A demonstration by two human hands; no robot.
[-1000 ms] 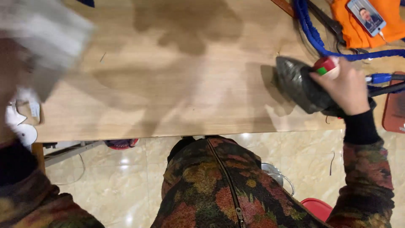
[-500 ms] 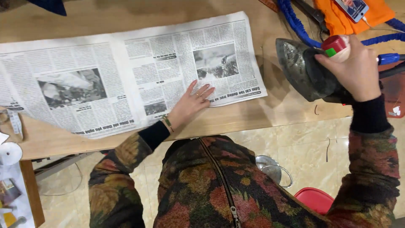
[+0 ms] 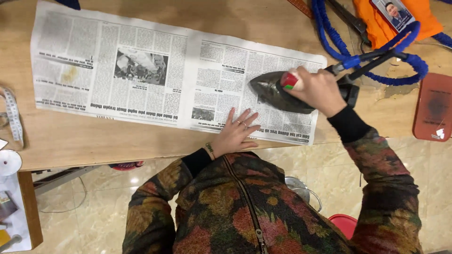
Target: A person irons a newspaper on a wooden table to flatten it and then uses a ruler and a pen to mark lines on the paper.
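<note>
Glossy cream floor tiles (image 3: pixel 117 211) fill the near edge of the view, with a red stool or bucket (image 3: pixel 346 223) at about five o'clock beneath the person's floral sleeve. Just beyond, the pale wooden table (image 3: pixel 94 146) carries a spread newspaper (image 3: pixel 155 70) that runs from nine o'clock almost to three. The left hand (image 3: pixel 235 134) lies flat at the sheet's near edge, fingers splayed and gripping nothing, pressing the paper to the wood. The right hand (image 3: pixel 318 89), at about two o'clock from it, is wrapped tight around the handle of a dark iron (image 3: pixel 275 91), whose nose points toward nine o'clock and whose sole rests on the right-hand page. That iron looks heavy, rigid and probably hot underneath, so the handle on top is the only safe place to grip it; the paper is thin, light and easily creased or scorched, best pinned with a flat palm. Farther off, a blue cord (image 3: pixel 372 61) loops at one o'clock, beside an orange cloth (image 3: pixel 376 28), and a reddish-brown pad (image 3: pixel 433 108) sits at three o'clock. A measuring tape (image 3: pixel 14 117) curls at nine o'clock.
</note>
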